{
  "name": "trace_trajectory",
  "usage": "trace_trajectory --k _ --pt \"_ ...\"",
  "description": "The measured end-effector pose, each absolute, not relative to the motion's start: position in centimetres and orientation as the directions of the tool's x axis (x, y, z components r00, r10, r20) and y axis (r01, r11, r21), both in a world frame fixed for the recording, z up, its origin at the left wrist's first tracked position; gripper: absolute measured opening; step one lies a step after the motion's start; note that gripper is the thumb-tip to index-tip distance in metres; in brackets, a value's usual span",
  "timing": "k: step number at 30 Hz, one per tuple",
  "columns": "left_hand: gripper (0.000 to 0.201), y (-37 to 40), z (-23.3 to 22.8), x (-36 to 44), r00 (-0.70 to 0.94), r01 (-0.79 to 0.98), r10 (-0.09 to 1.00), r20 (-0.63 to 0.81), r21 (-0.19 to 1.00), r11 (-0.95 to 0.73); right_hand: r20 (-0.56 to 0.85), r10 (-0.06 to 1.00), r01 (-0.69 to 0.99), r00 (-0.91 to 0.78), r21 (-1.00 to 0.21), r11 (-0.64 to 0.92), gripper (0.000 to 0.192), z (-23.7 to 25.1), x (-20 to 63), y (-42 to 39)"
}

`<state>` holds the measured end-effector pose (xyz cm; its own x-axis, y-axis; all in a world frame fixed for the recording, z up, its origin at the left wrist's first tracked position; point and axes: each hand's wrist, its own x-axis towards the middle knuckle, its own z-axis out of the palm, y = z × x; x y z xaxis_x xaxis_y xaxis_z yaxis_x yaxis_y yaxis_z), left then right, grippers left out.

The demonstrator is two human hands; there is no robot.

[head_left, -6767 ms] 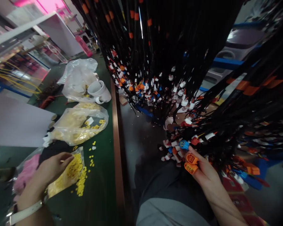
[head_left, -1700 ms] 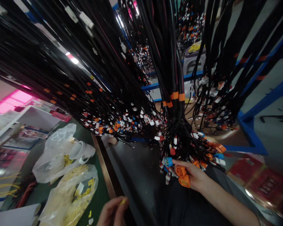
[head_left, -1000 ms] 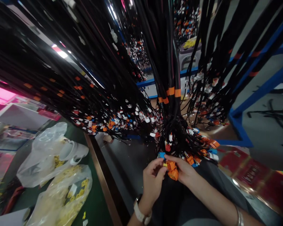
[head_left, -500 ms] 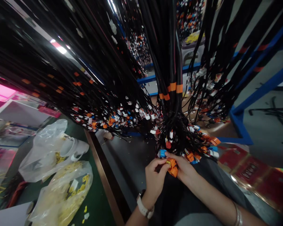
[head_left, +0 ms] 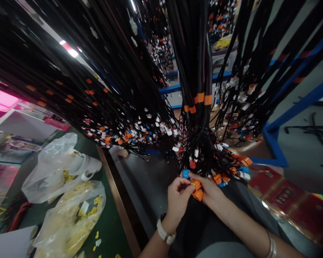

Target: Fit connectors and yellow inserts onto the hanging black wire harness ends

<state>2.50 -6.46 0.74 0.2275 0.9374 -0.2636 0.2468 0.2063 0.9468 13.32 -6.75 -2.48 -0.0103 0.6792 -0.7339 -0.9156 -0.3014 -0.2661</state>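
My right hand [head_left: 211, 191] is closed around orange wire connectors [head_left: 198, 195], which sit between its thumb and fingers. From the left, my left hand [head_left: 177, 202] pinches thumb and forefinger at the face of the upper connector. A small yellow clip [head_left: 193, 184] shows there at the fingertips; how deep it sits is hidden. Just above the right thumb lies a blue connector [head_left: 185, 173]. Behind both hands hangs a wire harness [head_left: 200, 139] of black cables, with a red connector [head_left: 192, 164] and several white and orange ones at its ends.
More black harnesses [head_left: 118, 82] hang to the left, and others hang right by a blue frame [head_left: 276, 143]. On the green table [head_left: 110, 222] stand a plastic bag [head_left: 70, 222] of yellow clips and a white mug [head_left: 87, 166]. A red box [head_left: 288, 197] lies at right.
My left fingertips have pressed in closer on the yellow clip, covering more of it. The right hand keeps its hold. The view has shifted slightly.
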Motion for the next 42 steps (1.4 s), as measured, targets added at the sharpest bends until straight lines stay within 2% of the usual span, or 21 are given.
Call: trace_trajectory --k 11,17,21,27,34,39,42 --pt "0.016 -5.8 1.2 1.6 0.301 0.308 0.927 -0.222 0.943 0.126 -0.717 0.695 -0.904 -0.048 -0.265 -0.336 0.012 -2.8 13.4 -6.9" --pt "0.013 -5.9 2.2 1.8 0.327 0.363 0.941 -0.091 0.931 -0.036 -0.713 0.698 -0.9 -0.063 -0.261 -0.348 0.01 -3.1 13.4 -7.1" --pt "0.014 -6.0 2.3 1.9 0.329 0.38 0.941 -0.08 0.923 -0.055 -0.714 0.697 -0.902 -0.063 -0.259 -0.346 0.011 -3.2 13.4 -7.1" --pt "0.009 -6.3 1.6 2.2 0.231 0.366 0.955 -0.187 0.926 0.093 -0.713 0.701 -0.92 -0.019 -0.262 -0.291 0.02 -2.7 13.2 -7.2" --pt "0.021 -6.1 1.1 2.5 0.185 0.296 0.939 -0.289 0.928 0.228 -0.721 0.691 -0.929 -0.052 -0.219 -0.298 0.022 -1.9 13.2 -7.3" --pt "0.034 -6.8 0.4 2.6 0.222 0.051 0.867 -0.446 0.893 0.447 -0.715 0.685 -0.922 -0.141 -0.158 -0.354 0.014 -1.5 13.4 -7.3" --pt "0.038 -7.0 0.5 2.7 0.274 -0.098 0.866 -0.419 0.883 0.458 -0.698 0.692 -0.92 -0.182 -0.128 -0.372 0.01 -1.6 13.6 -7.3"
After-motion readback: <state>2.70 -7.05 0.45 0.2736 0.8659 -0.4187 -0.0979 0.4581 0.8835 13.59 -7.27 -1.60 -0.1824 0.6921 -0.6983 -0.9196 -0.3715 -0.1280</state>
